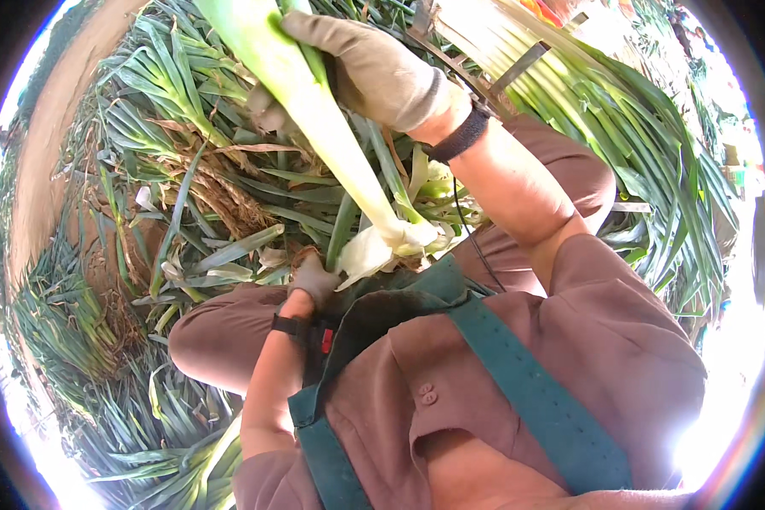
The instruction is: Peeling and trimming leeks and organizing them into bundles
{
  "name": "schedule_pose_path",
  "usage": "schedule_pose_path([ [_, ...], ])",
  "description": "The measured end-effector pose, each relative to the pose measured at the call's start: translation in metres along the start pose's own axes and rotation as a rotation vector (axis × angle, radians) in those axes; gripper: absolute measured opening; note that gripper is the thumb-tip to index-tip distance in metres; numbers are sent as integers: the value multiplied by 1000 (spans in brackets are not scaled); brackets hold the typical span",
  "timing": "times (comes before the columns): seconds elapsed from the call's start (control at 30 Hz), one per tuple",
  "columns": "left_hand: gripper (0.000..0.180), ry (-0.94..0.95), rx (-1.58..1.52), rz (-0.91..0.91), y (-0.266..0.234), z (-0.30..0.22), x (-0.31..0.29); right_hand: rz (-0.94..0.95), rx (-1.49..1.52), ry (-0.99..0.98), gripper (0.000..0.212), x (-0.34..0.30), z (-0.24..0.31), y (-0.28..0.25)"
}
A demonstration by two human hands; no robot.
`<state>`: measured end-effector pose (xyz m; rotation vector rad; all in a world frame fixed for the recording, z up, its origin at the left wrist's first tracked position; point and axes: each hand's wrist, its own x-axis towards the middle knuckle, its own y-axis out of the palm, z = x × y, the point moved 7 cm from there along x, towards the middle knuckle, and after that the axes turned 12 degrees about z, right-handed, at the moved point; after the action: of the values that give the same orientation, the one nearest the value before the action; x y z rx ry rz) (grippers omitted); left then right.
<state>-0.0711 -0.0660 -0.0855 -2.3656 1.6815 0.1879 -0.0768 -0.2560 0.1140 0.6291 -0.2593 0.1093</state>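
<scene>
A big leek [327, 123] slants across the upper middle, its green top beyond the upper edge and its pale base near my lap. My right hand [378, 72], in a light work glove, is closed around its upper stem. At the base, a loosened whitish outer leaf [364, 257] hangs off the stem. My left hand [314, 279], also gloved, is low and just left of that leaf. Its fingers look curled; what they hold, if anything, is hidden among leaves and brown scraps.
Trimmed leeks [561, 93] lie in a rack with metal bars [520, 66] at the upper right. Untrimmed leeks [166, 93] with dry roots are heaped on the left, more leeks [68, 327] beyond. Stripped leaves [238, 248] litter the ground before my knees. A thin black cord [463, 217] hangs by my right wrist.
</scene>
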Motion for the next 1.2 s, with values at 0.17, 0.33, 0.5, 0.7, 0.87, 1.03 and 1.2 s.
schedule_pose_path([
  [0.17, 40, 239, -250, -253, -58, -87, 7, 117, -117, 179, 58, -51, -33, 10],
  [0.33, 43, 320, -416, -284, -79, -150, 13, 84, -452, 384, 60, -60, -75, 25],
  [0.5, 40, 355, -593, -334, -125, -176, 22, 288, -248, 531, 58, -48, -106, 34],
  [0.7, 43, 600, -968, -7, -223, -191, -4, 449, -52, 492, 51, -9, -109, 65],
  [0.87, 49, 528, -608, -655, -279, -134, -73, 473, 137, 588, 62, -11, -135, 93],
  [1.03, 52, 359, -750, -606, -283, -50, -66, 506, 333, 645, 78, -50, -150, 92],
  [1.2, 56, 299, -924, -362, -337, 1, -84, 299, 292, 781, 85, -88, -125, 94],
])
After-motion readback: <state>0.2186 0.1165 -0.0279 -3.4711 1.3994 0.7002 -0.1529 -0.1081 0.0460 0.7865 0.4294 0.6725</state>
